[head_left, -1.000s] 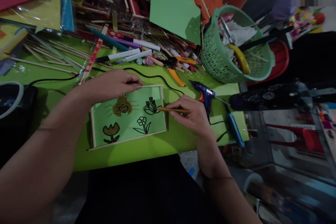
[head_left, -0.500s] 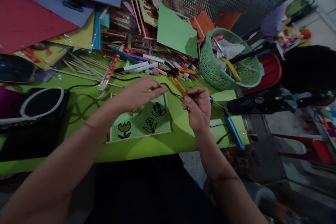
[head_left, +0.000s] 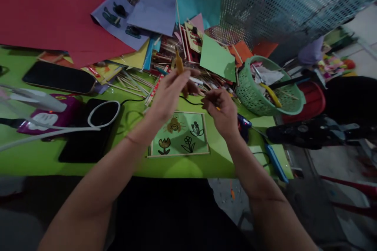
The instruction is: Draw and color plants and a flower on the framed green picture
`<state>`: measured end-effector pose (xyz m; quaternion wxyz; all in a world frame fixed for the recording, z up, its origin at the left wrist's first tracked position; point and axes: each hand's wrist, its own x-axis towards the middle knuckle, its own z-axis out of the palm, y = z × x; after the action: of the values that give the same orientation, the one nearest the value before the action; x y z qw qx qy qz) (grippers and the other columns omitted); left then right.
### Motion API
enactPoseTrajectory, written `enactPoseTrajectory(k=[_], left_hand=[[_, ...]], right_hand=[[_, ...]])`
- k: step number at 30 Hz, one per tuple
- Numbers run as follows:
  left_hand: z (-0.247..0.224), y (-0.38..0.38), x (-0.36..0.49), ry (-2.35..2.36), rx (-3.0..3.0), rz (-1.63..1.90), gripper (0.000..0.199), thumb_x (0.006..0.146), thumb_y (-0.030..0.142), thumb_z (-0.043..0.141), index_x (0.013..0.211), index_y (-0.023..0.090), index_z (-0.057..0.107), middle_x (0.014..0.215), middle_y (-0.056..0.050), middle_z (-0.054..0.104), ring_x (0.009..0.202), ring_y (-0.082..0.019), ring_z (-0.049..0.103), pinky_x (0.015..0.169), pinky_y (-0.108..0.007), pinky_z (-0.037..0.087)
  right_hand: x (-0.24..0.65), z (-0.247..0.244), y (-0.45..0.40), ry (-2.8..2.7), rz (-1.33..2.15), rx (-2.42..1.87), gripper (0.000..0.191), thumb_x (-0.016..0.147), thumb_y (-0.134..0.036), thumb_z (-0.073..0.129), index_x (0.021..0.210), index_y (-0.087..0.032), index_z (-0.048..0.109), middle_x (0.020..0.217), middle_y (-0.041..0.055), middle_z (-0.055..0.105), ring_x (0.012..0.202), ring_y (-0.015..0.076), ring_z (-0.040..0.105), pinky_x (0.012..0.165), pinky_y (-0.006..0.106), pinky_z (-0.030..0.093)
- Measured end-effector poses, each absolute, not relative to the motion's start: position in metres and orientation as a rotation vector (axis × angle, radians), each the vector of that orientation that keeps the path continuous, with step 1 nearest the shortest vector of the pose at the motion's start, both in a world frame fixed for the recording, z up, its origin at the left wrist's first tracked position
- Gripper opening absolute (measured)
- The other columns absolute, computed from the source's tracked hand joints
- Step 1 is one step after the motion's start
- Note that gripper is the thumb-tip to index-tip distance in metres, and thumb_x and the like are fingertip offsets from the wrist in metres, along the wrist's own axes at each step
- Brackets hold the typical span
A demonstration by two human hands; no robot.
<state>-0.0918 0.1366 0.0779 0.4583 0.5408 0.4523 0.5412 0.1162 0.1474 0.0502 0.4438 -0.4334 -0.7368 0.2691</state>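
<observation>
The left hand, just above the centre of the frame, has its fingers closed around a yellow-brown pen. The pen's long axis runs up the frame from the fingertips, leaning slightly left, with its narrow end uppermost. The right hand, right of centre, is curled with thumb and fingertips nearly together; motion softens the view there, and I cannot tell whether the bit of orange by its fingers is held or lies behind.

The green picture panel lies flat on the table in the centre of the frame, down from the pen, its long axis running left to right. The left hand is the nearer, its wrist side overlapping the panel's upper left corner in the picture; the right hand is just beside the upper right corner. The pen's narrow end points away from the panel.

Farther out, a glue gun sits right of the right hand, and a green basket stands at upper right. At left, a purple box bears pale markings too small to read. No brand or lettering is legible anywhere.
</observation>
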Motion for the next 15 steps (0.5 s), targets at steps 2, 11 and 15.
enactPoseTrajectory(k=[2, 11, 15], left_hand=[[0.081, 0.143, -0.106, 1.266, 1.296, 1.368, 0.047, 0.110, 0.050, 0.036, 0.135, 0.024, 0.066, 0.097, -0.008, 0.076, 0.096, -0.024, 0.073, 0.084, -0.040, 0.056], [0.076, 0.166, -0.144, 1.365, 1.288, 1.257, 0.032, 0.115, 0.045, 0.045, 0.102, 0.018, 0.055, 0.082, 0.005, 0.042, 0.086, -0.005, 0.049, 0.074, -0.031, 0.028], [0.068, 0.174, -0.150, 1.660, 1.425, 1.184, 0.034, 0.109, 0.050, 0.050, 0.097, 0.020, 0.063, 0.081, 0.002, 0.053, 0.088, -0.013, 0.055, 0.071, -0.032, 0.034]], right_hand=[[0.112, 0.053, 0.165, -1.963, 0.551, -1.100, 0.013, 0.097, -0.021, 0.067, 0.109, -0.026, 0.073, 0.099, 0.0013, 0.078, 0.080, 0.0174, 0.070, 0.077, 0.033, 0.057], [0.047, 0.043, 0.240, -2.698, 0.078, -1.193, 0.028, 0.095, -0.009, 0.068, 0.116, -0.022, 0.081, 0.124, 0.0122, 0.078, 0.117, 0.0325, 0.065, 0.099, 0.045, 0.052], [0.027, 0.039, 0.249, -2.821, -0.065, -1.206, 0.016, 0.095, -0.013, 0.070, 0.107, -0.020, 0.078, 0.128, 0.0133, 0.074, 0.121, 0.0335, 0.060, 0.099, 0.045, 0.050]])
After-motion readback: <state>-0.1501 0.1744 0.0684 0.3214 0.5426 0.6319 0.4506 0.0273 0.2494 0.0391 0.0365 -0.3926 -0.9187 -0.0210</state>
